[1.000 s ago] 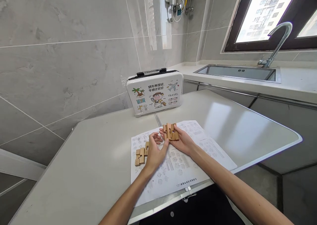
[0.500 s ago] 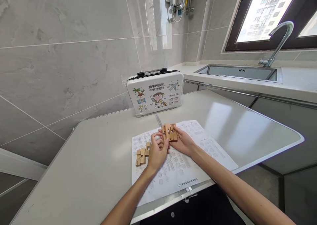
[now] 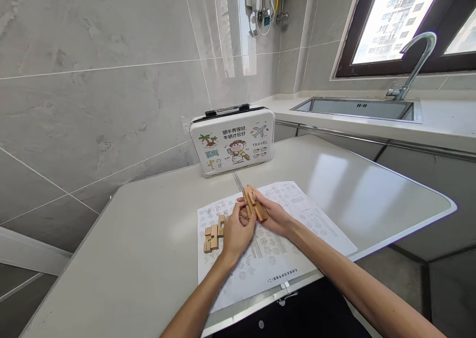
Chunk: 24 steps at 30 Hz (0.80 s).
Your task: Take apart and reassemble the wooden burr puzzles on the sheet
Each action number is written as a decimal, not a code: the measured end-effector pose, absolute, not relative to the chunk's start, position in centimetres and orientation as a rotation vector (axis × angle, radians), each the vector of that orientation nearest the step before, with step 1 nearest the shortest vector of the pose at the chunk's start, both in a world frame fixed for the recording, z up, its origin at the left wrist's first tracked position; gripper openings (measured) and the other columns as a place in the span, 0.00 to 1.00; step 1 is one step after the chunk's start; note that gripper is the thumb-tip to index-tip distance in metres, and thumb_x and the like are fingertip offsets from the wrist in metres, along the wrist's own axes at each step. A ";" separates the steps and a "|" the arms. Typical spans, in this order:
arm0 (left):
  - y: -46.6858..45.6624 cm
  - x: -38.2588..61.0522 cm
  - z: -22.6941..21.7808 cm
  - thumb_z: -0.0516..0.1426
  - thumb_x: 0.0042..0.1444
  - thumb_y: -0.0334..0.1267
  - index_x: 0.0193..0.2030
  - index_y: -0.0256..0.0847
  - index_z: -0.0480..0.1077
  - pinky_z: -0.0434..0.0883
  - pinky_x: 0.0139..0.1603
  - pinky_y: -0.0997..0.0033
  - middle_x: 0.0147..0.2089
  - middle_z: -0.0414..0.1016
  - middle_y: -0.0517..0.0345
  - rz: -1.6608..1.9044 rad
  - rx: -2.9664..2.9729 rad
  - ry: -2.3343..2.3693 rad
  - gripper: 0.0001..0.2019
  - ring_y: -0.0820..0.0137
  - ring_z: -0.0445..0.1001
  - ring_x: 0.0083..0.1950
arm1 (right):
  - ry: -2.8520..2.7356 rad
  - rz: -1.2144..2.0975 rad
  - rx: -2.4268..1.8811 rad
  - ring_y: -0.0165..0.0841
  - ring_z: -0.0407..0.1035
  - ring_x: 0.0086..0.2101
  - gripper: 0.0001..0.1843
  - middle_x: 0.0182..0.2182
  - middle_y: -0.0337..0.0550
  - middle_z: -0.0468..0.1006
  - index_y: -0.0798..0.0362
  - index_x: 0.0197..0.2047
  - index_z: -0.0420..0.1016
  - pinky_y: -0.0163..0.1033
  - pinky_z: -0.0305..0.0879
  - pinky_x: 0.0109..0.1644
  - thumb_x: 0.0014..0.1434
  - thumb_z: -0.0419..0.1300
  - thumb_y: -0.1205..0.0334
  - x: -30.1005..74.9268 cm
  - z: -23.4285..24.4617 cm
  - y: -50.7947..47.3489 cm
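Wooden puzzle pieces (image 3: 255, 204), several notched bars set against one another, are held up above the printed sheet. My left hand (image 3: 240, 226) is closed on their left side, thumb and fingers pinching the lower edge. From the right, my right hand (image 3: 273, 214) grips the same pieces, its fingers partly hidden behind them. Left of my left hand, several loose notched wooden blocks (image 3: 211, 236) lie on the sheet (image 3: 256, 283), which carries small line diagrams. Part of one block sits behind my left hand.
A white cartoon-printed case (image 3: 234, 142) stands upright at the back of the pale folding table (image 3: 148, 258). A counter with a sink (image 3: 357, 109) and a tap (image 3: 424, 60) is at the right. Grey tiled wall (image 3: 111, 114) borders the table's far left side.
The held wooden pieces have been turned from a flatter, face-on pose to a tilted one, edges showing. My left hand has moved slightly right with them. The loose blocks stay on the sheet.
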<state>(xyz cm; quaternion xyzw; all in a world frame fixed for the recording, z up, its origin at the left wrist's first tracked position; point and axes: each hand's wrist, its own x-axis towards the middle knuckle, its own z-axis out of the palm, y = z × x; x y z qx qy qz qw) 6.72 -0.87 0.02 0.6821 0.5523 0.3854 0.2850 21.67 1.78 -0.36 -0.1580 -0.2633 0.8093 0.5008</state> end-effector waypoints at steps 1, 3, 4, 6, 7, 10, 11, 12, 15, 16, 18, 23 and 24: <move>-0.9 6.7 0.0 0.58 0.64 0.52 0.55 0.46 0.74 0.68 0.33 0.70 0.32 0.79 0.63 1.035 1.819 1.489 0.18 0.69 0.73 0.27 | -0.653 1.938 -0.384 0.36 0.78 0.49 0.18 0.51 0.44 0.82 0.46 0.64 0.69 0.47 0.73 0.60 0.74 0.56 0.59 21.7 -0.4 1.7; -0.8 6.7 -0.1 0.58 0.64 0.51 0.53 0.46 0.75 0.67 0.32 0.70 0.31 0.78 0.63 1.047 1.817 1.521 0.17 0.70 0.72 0.26 | -0.683 1.914 -0.401 0.36 0.78 0.49 0.17 0.52 0.44 0.81 0.46 0.63 0.70 0.46 0.75 0.59 0.72 0.59 0.62 21.6 -0.6 1.7; -0.7 6.8 -0.1 0.58 0.64 0.52 0.53 0.46 0.76 0.67 0.32 0.70 0.30 0.78 0.63 1.052 1.824 1.535 0.17 0.70 0.71 0.26 | -0.691 1.905 -0.413 0.36 0.78 0.49 0.16 0.52 0.45 0.81 0.47 0.61 0.71 0.46 0.75 0.58 0.71 0.60 0.63 21.5 -0.8 1.7; -0.6 6.8 -0.2 0.58 0.64 0.52 0.51 0.47 0.76 0.67 0.33 0.69 0.30 0.78 0.63 1.059 1.842 1.557 0.16 0.69 0.72 0.27 | -0.684 1.887 -0.433 0.36 0.79 0.48 0.14 0.49 0.45 0.81 0.48 0.57 0.73 0.46 0.77 0.57 0.69 0.62 0.65 21.2 -1.1 1.8; -0.5 6.9 -0.3 0.58 0.64 0.53 0.51 0.47 0.77 0.68 0.34 0.69 0.30 0.79 0.63 1.057 1.848 1.570 0.17 0.69 0.73 0.28 | -0.670 1.882 -0.435 0.36 0.79 0.48 0.14 0.48 0.44 0.81 0.48 0.55 0.73 0.46 0.77 0.57 0.68 0.63 0.65 21.1 -1.3 1.9; -0.4 7.0 -0.4 0.57 0.65 0.54 0.52 0.47 0.76 0.68 0.36 0.67 0.34 0.81 0.61 1.025 1.861 1.601 0.17 0.67 0.76 0.31 | -0.621 1.861 -0.426 0.36 0.79 0.47 0.12 0.44 0.44 0.81 0.50 0.53 0.73 0.45 0.77 0.57 0.67 0.64 0.67 20.8 -1.9 2.3; -0.4 7.0 -0.5 0.57 0.65 0.53 0.53 0.47 0.75 0.69 0.37 0.67 0.35 0.81 0.60 1.015 1.870 1.602 0.17 0.66 0.77 0.33 | -0.608 1.849 -0.427 0.35 0.79 0.47 0.11 0.43 0.44 0.81 0.51 0.53 0.73 0.44 0.77 0.58 0.68 0.63 0.68 20.8 -2.2 2.5; -0.5 7.1 -0.5 0.56 0.66 0.53 0.54 0.47 0.73 0.69 0.38 0.67 0.37 0.82 0.60 1.008 1.881 1.595 0.17 0.65 0.78 0.35 | -0.595 1.838 -0.431 0.35 0.79 0.46 0.10 0.43 0.44 0.81 0.52 0.52 0.73 0.44 0.77 0.58 0.68 0.63 0.68 20.8 -2.4 2.6; -0.8 7.2 -0.7 0.54 0.68 0.53 0.58 0.46 0.66 0.68 0.38 0.67 0.39 0.80 0.59 1.000 1.906 1.562 0.19 0.64 0.79 0.37 | -0.556 1.811 -0.461 0.35 0.79 0.46 0.08 0.43 0.46 0.81 0.53 0.50 0.73 0.43 0.78 0.56 0.68 0.62 0.69 20.9 -3.2 3.1; -1.0 7.2 -0.7 0.53 0.68 0.54 0.58 0.45 0.64 0.68 0.37 0.67 0.38 0.79 0.59 0.999 1.916 1.566 0.19 0.64 0.79 0.36 | -0.544 1.799 -0.475 0.35 0.79 0.47 0.08 0.44 0.47 0.81 0.53 0.49 0.74 0.43 0.78 0.55 0.68 0.63 0.69 21.0 -3.4 3.3; -1.3 7.1 -0.6 0.53 0.68 0.54 0.56 0.44 0.62 0.66 0.34 0.68 0.36 0.76 0.61 0.981 1.962 1.599 0.19 0.64 0.77 0.33 | -0.527 1.769 -0.508 0.36 0.80 0.48 0.07 0.46 0.49 0.82 0.53 0.48 0.75 0.42 0.78 0.55 0.67 0.64 0.69 21.2 -3.8 3.5; -2.2 6.5 0.1 0.55 0.66 0.55 0.34 0.44 0.66 0.60 0.32 0.68 0.31 0.75 0.59 0.760 2.282 1.567 0.17 0.65 0.74 0.30 | -0.536 1.712 -0.563 0.35 0.80 0.46 0.06 0.45 0.50 0.83 0.55 0.47 0.78 0.40 0.78 0.56 0.68 0.65 0.64 21.5 -4.0 3.9; -2.3 6.4 0.3 0.56 0.65 0.55 0.30 0.43 0.65 0.59 0.32 0.68 0.29 0.75 0.59 0.697 2.335 1.540 0.19 0.66 0.73 0.29 | -0.539 1.695 -0.566 0.34 0.80 0.46 0.06 0.45 0.49 0.83 0.55 0.47 0.79 0.40 0.78 0.56 0.68 0.65 0.64 21.5 -3.9 3.9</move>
